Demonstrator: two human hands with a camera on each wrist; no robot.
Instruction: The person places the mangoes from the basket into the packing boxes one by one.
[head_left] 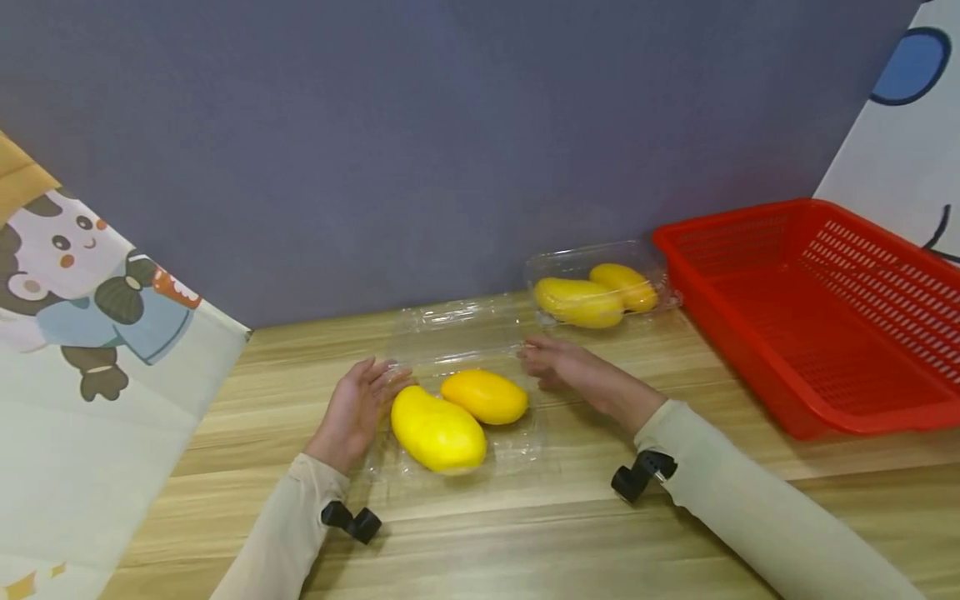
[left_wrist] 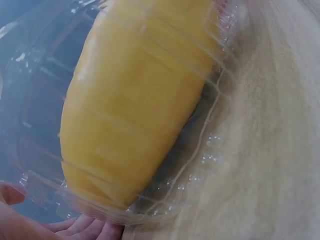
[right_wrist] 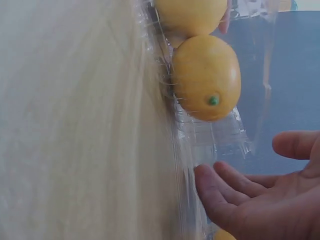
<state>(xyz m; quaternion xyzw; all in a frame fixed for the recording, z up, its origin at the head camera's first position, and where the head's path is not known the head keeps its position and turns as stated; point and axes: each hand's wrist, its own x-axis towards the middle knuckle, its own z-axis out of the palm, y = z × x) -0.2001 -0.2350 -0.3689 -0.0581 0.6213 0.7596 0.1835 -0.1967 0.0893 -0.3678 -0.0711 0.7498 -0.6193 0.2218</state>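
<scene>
Two yellow mangoes, a larger one [head_left: 437,431] and a smaller one [head_left: 485,397], lie side by side in a clear plastic clamshell box [head_left: 457,337] whose lid is folded back toward the wall. At the box's left side is my left hand [head_left: 356,410], fingers extended along the wall by the larger mango. My right hand [head_left: 564,367] is at the right side near the hinge, palm inward and fingers loosely bent; in the right wrist view the fingers [right_wrist: 220,200] hold nothing. Whether the right fingertips touch the plastic I cannot tell.
A second clear box [head_left: 573,260] with two mangoes stands behind my right hand, against the grey wall [head_left: 420,150]. To its right sits a red perforated basket [head_left: 806,429]. Printed panels flank the wooden tabletop [head_left: 480,546].
</scene>
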